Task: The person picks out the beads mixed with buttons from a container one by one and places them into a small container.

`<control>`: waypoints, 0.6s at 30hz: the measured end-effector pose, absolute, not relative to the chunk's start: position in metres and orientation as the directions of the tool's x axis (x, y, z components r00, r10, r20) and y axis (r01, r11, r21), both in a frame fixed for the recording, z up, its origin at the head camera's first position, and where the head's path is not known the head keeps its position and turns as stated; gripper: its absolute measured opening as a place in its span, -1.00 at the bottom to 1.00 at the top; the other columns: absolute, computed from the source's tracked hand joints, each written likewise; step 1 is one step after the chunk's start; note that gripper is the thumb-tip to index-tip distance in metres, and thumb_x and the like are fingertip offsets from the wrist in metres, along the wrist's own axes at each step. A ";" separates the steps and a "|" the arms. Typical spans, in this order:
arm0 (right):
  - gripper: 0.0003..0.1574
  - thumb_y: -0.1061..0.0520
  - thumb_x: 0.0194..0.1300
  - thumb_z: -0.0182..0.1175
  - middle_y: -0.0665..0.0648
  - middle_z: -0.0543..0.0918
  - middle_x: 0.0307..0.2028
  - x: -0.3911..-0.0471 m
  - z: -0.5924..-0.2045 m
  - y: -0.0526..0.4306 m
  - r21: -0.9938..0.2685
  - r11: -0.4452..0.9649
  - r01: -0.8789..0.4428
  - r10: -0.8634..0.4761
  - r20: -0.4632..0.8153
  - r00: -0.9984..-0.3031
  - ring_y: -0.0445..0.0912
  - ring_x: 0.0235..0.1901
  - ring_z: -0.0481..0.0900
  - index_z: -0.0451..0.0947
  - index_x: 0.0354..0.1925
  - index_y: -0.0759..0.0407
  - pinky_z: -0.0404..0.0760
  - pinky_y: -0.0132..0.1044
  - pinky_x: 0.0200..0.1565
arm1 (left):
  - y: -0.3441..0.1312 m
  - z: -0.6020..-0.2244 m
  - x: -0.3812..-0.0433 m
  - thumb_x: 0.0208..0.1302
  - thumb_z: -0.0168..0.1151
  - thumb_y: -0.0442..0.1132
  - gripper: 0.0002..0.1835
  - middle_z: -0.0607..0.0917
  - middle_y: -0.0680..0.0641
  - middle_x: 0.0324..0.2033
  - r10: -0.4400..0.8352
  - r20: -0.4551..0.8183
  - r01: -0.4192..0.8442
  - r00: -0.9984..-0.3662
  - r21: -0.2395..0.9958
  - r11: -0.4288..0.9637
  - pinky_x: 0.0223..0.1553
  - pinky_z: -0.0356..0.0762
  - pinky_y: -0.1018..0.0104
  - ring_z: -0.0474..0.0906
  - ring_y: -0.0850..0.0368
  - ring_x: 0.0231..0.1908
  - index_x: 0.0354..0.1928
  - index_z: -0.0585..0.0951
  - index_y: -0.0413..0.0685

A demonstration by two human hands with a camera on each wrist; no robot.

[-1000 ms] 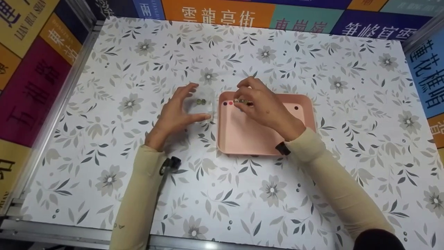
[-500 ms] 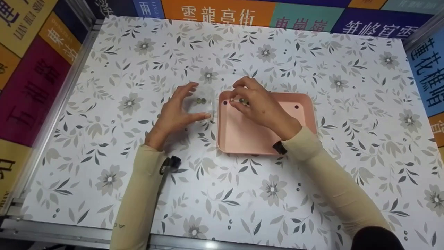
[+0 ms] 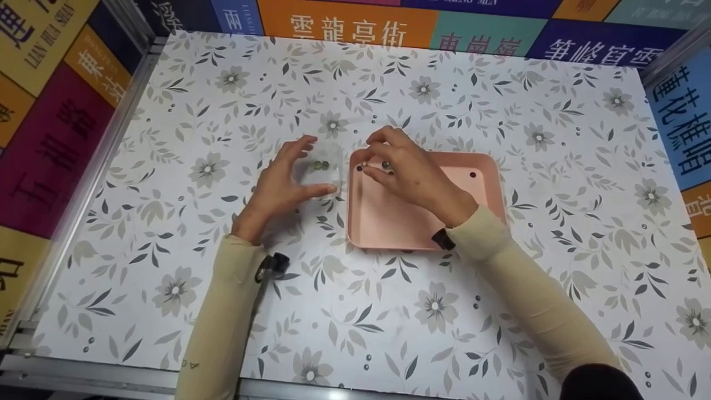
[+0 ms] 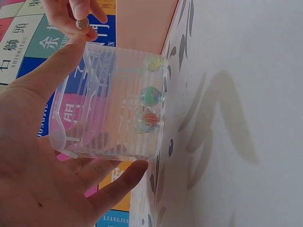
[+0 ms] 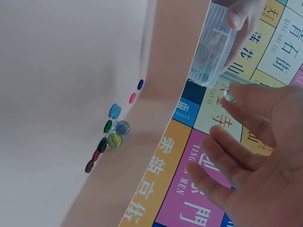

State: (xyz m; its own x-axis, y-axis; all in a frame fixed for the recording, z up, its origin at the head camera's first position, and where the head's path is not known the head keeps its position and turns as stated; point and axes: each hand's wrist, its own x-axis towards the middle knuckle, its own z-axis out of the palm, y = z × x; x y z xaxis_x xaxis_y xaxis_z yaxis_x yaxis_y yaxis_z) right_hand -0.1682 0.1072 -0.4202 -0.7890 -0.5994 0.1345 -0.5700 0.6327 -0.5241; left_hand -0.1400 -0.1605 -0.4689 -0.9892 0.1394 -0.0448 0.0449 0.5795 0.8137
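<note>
My left hand [image 3: 278, 180] holds a clear plastic box [image 4: 106, 99], thumb on one side and fingers on the other. The box stands on the table just left of the pink tray [image 3: 411, 236]. Inside it lie a yellowish marble [image 4: 153, 63], a green-blue marble [image 4: 151, 95] and an orange-striped marble [image 4: 150, 121]. Between thumb and forefinger, my right hand [image 3: 411, 169] pinches a clear glass marble [image 5: 229, 95] above the tray's left edge. In the right wrist view, a blue-swirled marble [image 5: 122, 127] and a yellow-green marble [image 5: 114, 140] rest in the tray.
Small coloured discs lie along one side of the tray, among them a pink disc [image 5: 132, 98], a light blue disc [image 5: 115, 111] and a dark blue disc [image 5: 140, 84]. The table has a floral cover [image 3: 311, 266]. Printed panels [image 3: 350, 25] stand around it.
My right hand has moved left across the tray with the pinched marble, toward the box. The left hand has kept its place around the box.
</note>
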 end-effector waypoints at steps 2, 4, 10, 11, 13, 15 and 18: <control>-0.72 0.05 0.49 0.29 0.18 0.54 0.16 -0.168 -0.421 0.105 -0.535 0.620 -0.573 -0.605 0.139 -0.784 0.03 0.17 0.51 0.72 0.06 0.12 0.61 -0.06 0.18 | -0.161 -0.470 -0.139 -0.07 0.67 0.22 0.13 0.43 0.00 0.46 0.140 -0.049 0.042 -0.989 0.815 0.578 0.48 0.39 -0.11 0.41 -0.04 0.45 0.56 0.28 0.39; -0.76 0.04 0.49 0.29 0.17 0.55 0.16 -0.167 -0.421 0.103 -0.544 0.609 -0.577 -0.611 0.143 -0.779 0.03 0.19 0.50 0.74 0.03 0.08 0.61 -0.06 0.18 | -0.161 -0.470 -0.139 -0.07 0.67 0.22 0.13 0.44 0.00 0.45 0.140 -0.047 0.043 -0.989 0.816 0.576 0.48 0.38 -0.10 0.40 -0.04 0.45 0.56 0.28 0.39; -0.78 0.03 0.49 0.28 0.20 0.54 0.21 -0.168 -0.418 0.096 -0.541 0.604 -0.585 -0.622 0.139 -0.771 0.06 0.24 0.49 0.73 -0.01 0.07 0.60 -0.07 0.23 | -0.161 -0.470 -0.141 -0.07 0.67 0.22 0.12 0.44 0.01 0.44 0.142 -0.039 0.051 -0.989 0.815 0.578 0.48 0.38 -0.10 0.41 -0.03 0.44 0.56 0.29 0.40; -0.79 0.04 0.49 0.28 0.20 0.54 0.21 -0.168 -0.418 0.096 -0.538 0.606 -0.586 -0.621 0.139 -0.771 0.06 0.24 0.49 0.73 -0.02 0.08 0.59 -0.06 0.24 | -0.160 -0.470 -0.141 -0.07 0.67 0.22 0.12 0.45 0.02 0.44 0.141 -0.039 0.051 -0.989 0.813 0.579 0.47 0.39 -0.09 0.41 -0.03 0.44 0.55 0.29 0.41; -0.80 0.04 0.48 0.29 0.20 0.55 0.22 -0.168 -0.418 0.094 -0.530 0.613 -0.586 -0.618 0.139 -0.773 0.07 0.24 0.50 0.72 -0.03 0.08 0.57 -0.06 0.26 | -0.160 -0.470 -0.141 -0.07 0.67 0.22 0.11 0.45 0.02 0.44 0.142 -0.037 0.053 -0.989 0.809 0.585 0.46 0.40 -0.08 0.41 -0.03 0.44 0.55 0.29 0.40; -0.79 0.05 0.47 0.30 0.20 0.55 0.23 -0.168 -0.418 0.092 -0.525 0.616 -0.587 -0.617 0.142 -0.774 0.08 0.25 0.50 0.72 -0.03 0.10 0.55 -0.06 0.29 | -0.160 -0.470 -0.141 -0.06 0.67 0.22 0.11 0.45 0.03 0.44 0.144 -0.036 0.056 -0.989 0.806 0.589 0.46 0.41 -0.07 0.42 -0.02 0.44 0.55 0.29 0.40; -0.78 0.06 0.47 0.30 0.20 0.55 0.23 -0.167 -0.419 0.089 -0.526 0.615 -0.588 -0.620 0.139 -0.772 0.09 0.26 0.51 0.71 -0.02 0.13 0.54 -0.05 0.32 | -0.160 -0.471 -0.140 -0.06 0.67 0.23 0.11 0.45 0.03 0.44 0.145 -0.038 0.056 -0.989 0.803 0.594 0.45 0.42 -0.05 0.42 -0.02 0.44 0.55 0.29 0.40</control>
